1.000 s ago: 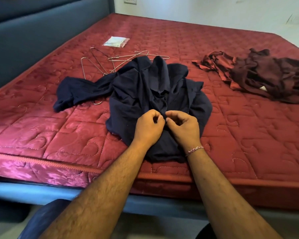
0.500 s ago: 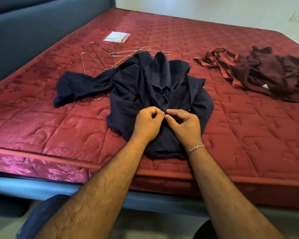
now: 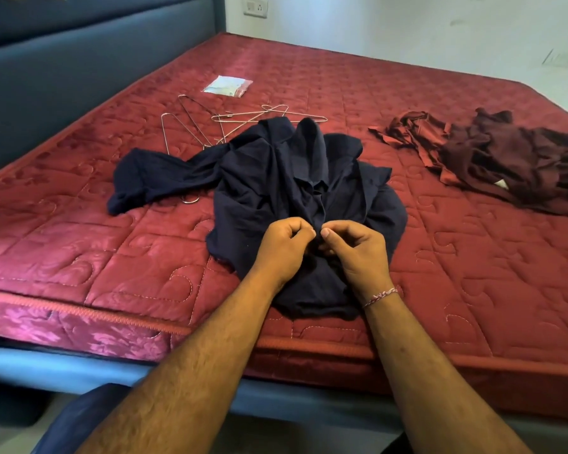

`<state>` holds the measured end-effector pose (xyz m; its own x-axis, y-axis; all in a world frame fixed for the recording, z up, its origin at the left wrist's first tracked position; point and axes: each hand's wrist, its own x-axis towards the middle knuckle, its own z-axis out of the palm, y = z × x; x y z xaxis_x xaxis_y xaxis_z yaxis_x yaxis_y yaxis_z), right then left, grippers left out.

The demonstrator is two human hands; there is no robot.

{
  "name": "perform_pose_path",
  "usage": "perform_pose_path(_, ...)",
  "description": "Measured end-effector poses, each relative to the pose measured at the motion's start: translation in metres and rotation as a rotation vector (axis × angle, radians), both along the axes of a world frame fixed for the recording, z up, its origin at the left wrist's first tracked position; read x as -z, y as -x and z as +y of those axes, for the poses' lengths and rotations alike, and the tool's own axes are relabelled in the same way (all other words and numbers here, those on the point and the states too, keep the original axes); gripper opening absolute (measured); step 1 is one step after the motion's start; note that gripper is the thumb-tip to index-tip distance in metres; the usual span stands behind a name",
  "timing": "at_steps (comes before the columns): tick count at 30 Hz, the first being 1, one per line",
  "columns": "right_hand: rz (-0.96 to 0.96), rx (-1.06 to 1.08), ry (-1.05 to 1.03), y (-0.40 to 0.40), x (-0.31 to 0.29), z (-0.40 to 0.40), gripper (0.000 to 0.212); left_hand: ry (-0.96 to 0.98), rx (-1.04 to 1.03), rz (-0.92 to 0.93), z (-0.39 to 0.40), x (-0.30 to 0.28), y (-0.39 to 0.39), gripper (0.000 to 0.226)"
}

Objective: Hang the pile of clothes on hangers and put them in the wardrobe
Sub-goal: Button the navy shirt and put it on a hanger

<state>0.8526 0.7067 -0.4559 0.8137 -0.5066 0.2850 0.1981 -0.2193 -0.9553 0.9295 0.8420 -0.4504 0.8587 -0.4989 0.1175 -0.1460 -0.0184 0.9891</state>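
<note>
we are barely started: our left hand (image 3: 284,247) and right hand (image 3: 354,253) pinch the navy shirt's (image 3: 276,172) front placket on the mattress (image 3: 440,273), wire hangers (image 3: 210,122) unused behind it, maroon clothes (image 3: 492,155) untouched, no wardrobe visible.

Bare forearms; a red-and-white thread bracelet (image 3: 381,295) circles the right wrist.

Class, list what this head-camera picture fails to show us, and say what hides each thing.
- Button or placket: head view, covered by left hand and right hand pinching the navy shirt.
- Wire hangers: count unclear, shirt overlaps them.
- Maroon clothes: cut off by right edge.
- Wardrobe: out of frame.
</note>
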Motion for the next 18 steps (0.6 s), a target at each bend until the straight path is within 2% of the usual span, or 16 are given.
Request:
perform_pose_path(4,-0.007,0.032,0.099,-0.001,0.005,0.0,0.016,-0.042,-0.053,-0.024,-0.004,0.0,0.004,0.034)
perform_pose_path(10,0.048,0.054,0.258,-0.002,0.007,0.003,0.023,-0.102,-0.065,-0.088,0.0,0.003,0.002,0.026)
perform_pose_path(18,0.039,0.239,0.573,0.001,0.004,0.013,0.02,-0.103,-0.035,-0.102,0.0,0.01,-0.002,0.021)
